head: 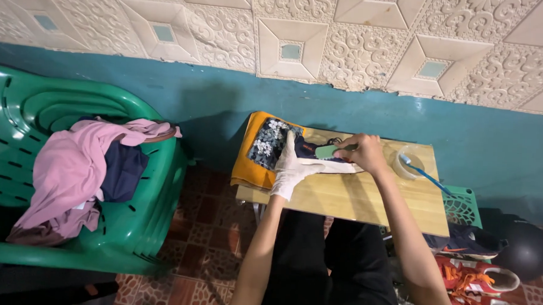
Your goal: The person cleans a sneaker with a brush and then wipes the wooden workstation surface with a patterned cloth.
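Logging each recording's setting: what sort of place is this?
Probably a room in a home, used for cleaning shoes: a green plastic chair heaped with clothes, a small wooden table against the wall, and sneakers on the tiled floor.
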